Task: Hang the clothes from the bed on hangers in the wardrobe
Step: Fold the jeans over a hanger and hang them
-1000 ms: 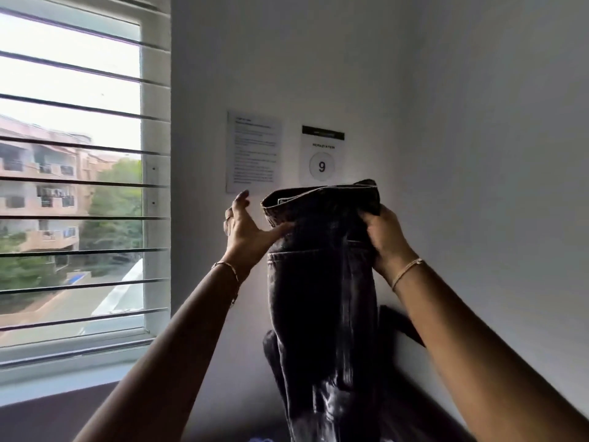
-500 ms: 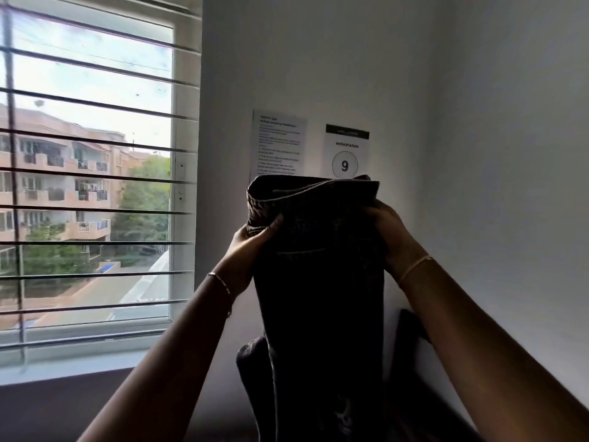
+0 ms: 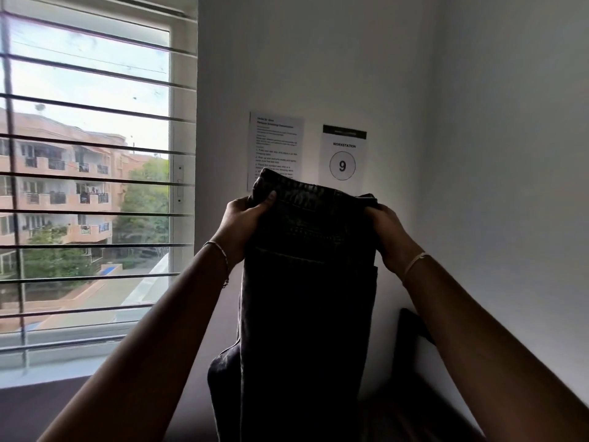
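Dark jeans (image 3: 306, 298) hang upright mid-view, held up by the waistband in front of the far wall (image 3: 318, 59); the legs drop past the bottom edge, so their ends are cut off; the left hand (image 3: 240, 223) has its grip clenched on the waistband's left end, thumb on the near face, fingers hidden behind the cloth; the right hand (image 3: 389, 232) grasps the right end, its fingertips lost in the fold. Left of the jeans is a barred window (image 3: 183, 138); on the wall behind are two sheets: a notice (image 3: 275, 138), its print too small to read and its lower edge hidden by the waistband, and a sign (image 3: 342, 161) reading WORKSTATION 9; a dark shape (image 3: 411, 327) low on the right, partly behind the right forearm, is too dim to make out.
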`<state>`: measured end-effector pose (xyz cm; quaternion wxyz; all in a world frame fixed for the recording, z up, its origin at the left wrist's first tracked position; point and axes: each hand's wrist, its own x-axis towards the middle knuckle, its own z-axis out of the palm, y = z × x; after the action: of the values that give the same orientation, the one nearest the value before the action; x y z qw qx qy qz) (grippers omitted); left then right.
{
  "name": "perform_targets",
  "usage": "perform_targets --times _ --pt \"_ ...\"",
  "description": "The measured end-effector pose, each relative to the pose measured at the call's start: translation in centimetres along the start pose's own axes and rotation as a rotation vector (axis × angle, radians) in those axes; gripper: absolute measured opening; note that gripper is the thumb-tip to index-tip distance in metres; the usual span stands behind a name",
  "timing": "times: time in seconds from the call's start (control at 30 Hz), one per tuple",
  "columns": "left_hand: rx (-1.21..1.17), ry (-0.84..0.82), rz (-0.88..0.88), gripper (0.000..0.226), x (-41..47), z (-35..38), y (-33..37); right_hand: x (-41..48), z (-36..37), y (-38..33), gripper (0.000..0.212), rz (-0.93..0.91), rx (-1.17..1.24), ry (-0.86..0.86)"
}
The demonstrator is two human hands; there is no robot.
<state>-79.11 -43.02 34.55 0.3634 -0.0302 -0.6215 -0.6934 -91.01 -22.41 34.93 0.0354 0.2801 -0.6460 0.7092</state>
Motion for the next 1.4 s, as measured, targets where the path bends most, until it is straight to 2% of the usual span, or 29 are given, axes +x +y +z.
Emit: perform_targets --times 0.1,0.17,0.23,0.3,0.4,0.57,0.67,0.73,0.8,0.9,1.0,1.1,1.17,1.23,1.3,1.4 --pt "0.004 -0.018 0.012 0.020 -0.4 0.8 -0.2 0.5 0.7 0.9 0.055 -0.076 -0.171 0.136" --pt "0.017 -0.043 0.018 0.020 -0.5 1.4 -0.6 0.0 1.6 0.8 0.065 -0.295 -0.417 0.227" --pt "0.020 -0.064 0.028 0.019 -0.7 1.8 -1.0 -0.7 2.6 0.4 0.072 -0.550 -0.588 0.154" --pt "0.026 -0.090 0.035 0.018 -0.9 2.0 -1.3 -1.2 3.7 0.1 0.071 -0.664 -0.717 0.050" --pt "0.015 -0.143 0.041 0.016 -1.3 1.8 -1.5 -1.1 4.8 0.4 0.067 -0.620 -0.779 -0.025" --pt "0.010 -0.219 0.033 0.020 -1.4 0.1 -1.5 0.1 6.0 1.1 0.085 -0.477 -0.553 -0.276" --pt "-0.020 -0.191 0.052 0.015 -1.6 -0.6 -1.4 0.0 7.0 0.7 0.066 -0.452 -0.521 -0.345" --pt "-0.034 -0.161 0.072 0.011 -1.8 -1.2 -1.5 -0.1 7.7 0.5 0.056 -0.519 -0.550 -0.313" --pt "-0.037 -0.132 0.086 0.012 -2.0 -1.8 -1.8 -0.1 8.3 0.3 0.055 -0.603 -0.647 -0.212" --pt "-0.039 -0.049 0.095 0.022 -2.9 -3.6 -3.0 0.2 9.1 0.4 0.050 -0.680 -0.746 -0.121" --pt "-0.028 0.070 -0.021 0.034 -5.1 -6.7 -6.3 0.4 9.5 0.8 0.054 -0.715 -0.761 -0.056" --pt "0.156 0.204 -0.266 0.042 -8.8 -10.0 -11.4 0.2 9.5 1.1 0.054 -0.742 -0.763 -0.008" --pt "0.278 0.182 -0.475 0.050 -11.4 -11.1 -14.8 0.2 9.6 1.3 0.055 -0.744 -0.753 0.014" --pt "0.279 0.154 -0.655 0.053 -13.3 -11.3 -17.5 0.3 9.8 1.6 0.058 -0.744 -0.750 0.016" --pt "0.245 0.201 -0.714 0.048 -14.2 -11.2 -19.5 0.4 9.9 2.0 0.061 -0.758 -0.760 0.019" --pt "0.168 0.258 -0.643 0.050 -14.7 -10.9 -20.4 0.3 9.5 2.5 0.062 -0.773 -0.766 0.034"
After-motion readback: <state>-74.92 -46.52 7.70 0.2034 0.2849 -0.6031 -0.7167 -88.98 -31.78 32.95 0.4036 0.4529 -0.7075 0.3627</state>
